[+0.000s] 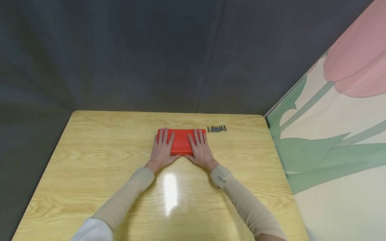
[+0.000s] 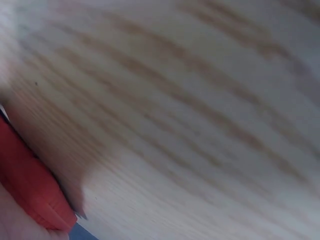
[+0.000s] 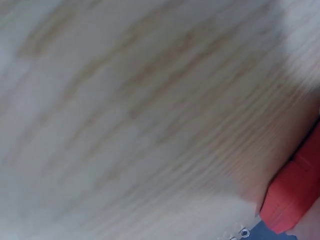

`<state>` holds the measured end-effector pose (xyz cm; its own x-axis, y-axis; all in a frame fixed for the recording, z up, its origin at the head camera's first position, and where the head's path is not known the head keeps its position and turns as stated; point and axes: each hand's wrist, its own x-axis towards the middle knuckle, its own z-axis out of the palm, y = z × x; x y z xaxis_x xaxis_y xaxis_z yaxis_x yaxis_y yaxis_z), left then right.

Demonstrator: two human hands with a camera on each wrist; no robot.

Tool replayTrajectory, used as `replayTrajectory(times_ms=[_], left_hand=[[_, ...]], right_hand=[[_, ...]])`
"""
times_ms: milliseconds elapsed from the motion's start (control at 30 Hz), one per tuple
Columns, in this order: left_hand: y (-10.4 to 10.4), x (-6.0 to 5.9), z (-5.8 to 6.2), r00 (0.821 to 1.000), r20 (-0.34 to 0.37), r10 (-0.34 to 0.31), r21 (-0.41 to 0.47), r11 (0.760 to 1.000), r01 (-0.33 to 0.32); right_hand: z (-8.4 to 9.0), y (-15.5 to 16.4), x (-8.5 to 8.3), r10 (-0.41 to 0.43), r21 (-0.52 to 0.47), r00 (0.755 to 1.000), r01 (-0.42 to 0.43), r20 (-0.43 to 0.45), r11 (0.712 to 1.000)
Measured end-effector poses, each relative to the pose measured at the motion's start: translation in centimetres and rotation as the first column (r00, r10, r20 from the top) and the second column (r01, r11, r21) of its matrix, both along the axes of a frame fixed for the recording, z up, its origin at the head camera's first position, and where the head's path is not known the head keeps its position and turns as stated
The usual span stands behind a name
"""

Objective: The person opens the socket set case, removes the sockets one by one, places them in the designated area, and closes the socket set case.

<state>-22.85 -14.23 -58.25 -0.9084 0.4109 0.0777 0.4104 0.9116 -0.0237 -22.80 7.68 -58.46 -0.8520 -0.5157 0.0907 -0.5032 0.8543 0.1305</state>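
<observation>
A flat red case (image 1: 181, 143) lies on the wooden table (image 1: 90, 157), toward its far side. My left hand (image 1: 162, 149) rests flat on the case's left part, fingers straight. My right hand (image 1: 200, 149) lies flat on its right part in the same way. A row of several small dark metal bits (image 1: 216, 129) sits on the table just right of the case's far corner. The left wrist view shows blurred wood grain and a corner of the red case (image 2: 30, 185). The right wrist view shows the same wood and another red case (image 3: 295, 192) corner.
The table's far edge meets a dark grey backdrop (image 1: 150, 53). A panel painted with pink tulips and green leaves (image 1: 337, 134) stands along the right side. A bright glare (image 1: 170, 190) lies on the table between my forearms.
</observation>
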Motion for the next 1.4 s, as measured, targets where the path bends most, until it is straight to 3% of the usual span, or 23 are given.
replayTrajectory(times_ms=[333, 567, 800, 1100, 1400], left_hand=[[0.7, 0.3, -0.9, 0.999, -0.018, -0.032, 0.04, 0.999, 0.033], [0.9, -1.6, -0.2, 0.999, -0.018, -0.034, 0.042, 0.999, 0.035], [1.1, -2.2, 0.0, 0.996, 0.093, -0.006, 0.054, 0.999, 0.001], [1.7, -2.2, -0.2, 0.991, 0.132, 0.013, 0.069, 0.997, -0.022], [2.4, -4.1, 0.6, 0.983, 0.181, -0.041, 0.134, 0.991, 0.017]], right_hand=[[-0.8, 0.9, 0.9, -0.035, -0.054, 0.998, 0.037, 0.05, 0.998], [-0.4, 1.0, -0.9, -0.063, -0.027, 0.998, 0.063, 0.017, 0.998], [-0.2, 1.2, -1.7, -0.068, -0.004, 0.994, 0.068, 0.088, 0.998], [0.0, 1.8, -1.7, -0.088, 0.015, 0.988, 0.087, 0.131, 0.996], [0.7, 2.5, -3.1, -0.102, 0.063, 0.99, 0.097, 0.094, 0.993]])
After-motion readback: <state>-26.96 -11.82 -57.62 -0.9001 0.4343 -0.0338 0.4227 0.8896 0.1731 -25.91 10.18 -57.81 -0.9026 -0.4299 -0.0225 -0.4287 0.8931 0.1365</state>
